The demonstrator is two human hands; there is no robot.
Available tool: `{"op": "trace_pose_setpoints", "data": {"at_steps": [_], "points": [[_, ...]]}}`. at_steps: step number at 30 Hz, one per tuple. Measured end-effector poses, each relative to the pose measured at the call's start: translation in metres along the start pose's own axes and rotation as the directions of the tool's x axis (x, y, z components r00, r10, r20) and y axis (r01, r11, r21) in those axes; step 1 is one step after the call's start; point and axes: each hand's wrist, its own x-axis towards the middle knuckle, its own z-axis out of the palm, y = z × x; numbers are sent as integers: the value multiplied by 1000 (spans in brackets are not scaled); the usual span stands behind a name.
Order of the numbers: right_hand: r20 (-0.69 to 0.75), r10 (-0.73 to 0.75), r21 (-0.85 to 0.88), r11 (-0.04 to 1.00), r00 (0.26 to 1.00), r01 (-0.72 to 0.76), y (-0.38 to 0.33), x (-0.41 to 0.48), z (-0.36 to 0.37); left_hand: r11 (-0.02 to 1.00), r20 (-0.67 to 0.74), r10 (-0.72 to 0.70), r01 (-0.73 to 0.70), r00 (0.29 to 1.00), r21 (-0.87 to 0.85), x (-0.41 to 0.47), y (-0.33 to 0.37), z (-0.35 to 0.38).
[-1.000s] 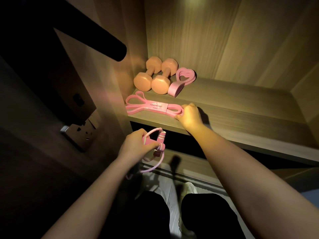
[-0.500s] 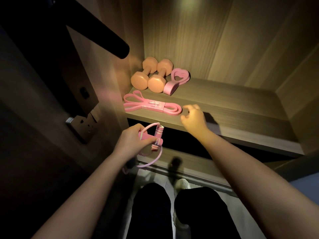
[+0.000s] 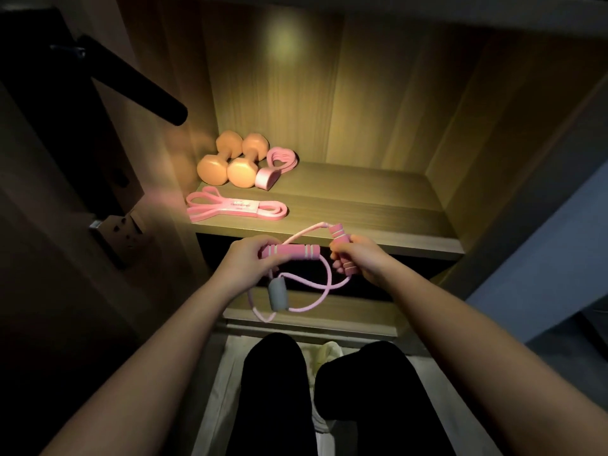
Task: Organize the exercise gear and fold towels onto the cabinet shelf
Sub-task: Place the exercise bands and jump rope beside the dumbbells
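Observation:
I hold a pink resistance tube with foam handles in front of the wooden shelf, just below its front edge. My left hand grips one pink handle, held level. My right hand grips the other handle, which points up and left. The tube's loops and a grey sleeve hang between my hands. On the shelf at the left lie two orange dumbbells, a pink heart-shaped band and a flat pink band bundle.
The shelf's right half is bare wood. A dark door with a black lever handle stands open at the left, with a wall socket below it. My black-trousered legs are at the bottom, over a white surface.
My right hand left the flat band bundle on the shelf and came down to take the tube's second handle. My left hand rose and turned its handle level. The view tilted upward.

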Motion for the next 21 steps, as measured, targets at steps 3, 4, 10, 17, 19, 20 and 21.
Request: {"op": "trace_pose_setpoints", "data": {"at_steps": [3, 4, 10, 17, 19, 20, 21], "points": [[-53, 19, -15, 1000, 998, -20, 4, -4, -11, 978, -3, 59, -57, 998, 201, -7, -9, 0], [-68, 21, -10, 1000, 997, -22, 6, -4, -13, 966, 2, 78, -76, 997, 247, -9, -12, -1], [-224, 56, 13, 998, 973, -54, 18, 2, -27, 900, 14, 67, -67, 998, 431, -22, -31, -11], [-284, 112, 3, 993, 952, -116, 32, 0, -44, 931, -134, -97, 137, 986, 338, -27, -45, -15], [-289, 123, 11, 992, 949, -125, 36, -2, -48, 952, -173, -122, 165, 977, 257, -28, -45, -14], [-290, 128, 19, 992, 949, -128, 38, -3, -50, 948, -190, -136, 183, 972, 258, -28, -43, -14], [-290, 131, 27, 991, 948, -128, 40, -4, -51, 940, -201, -146, 199, 969, 276, -28, -42, -14]]}}
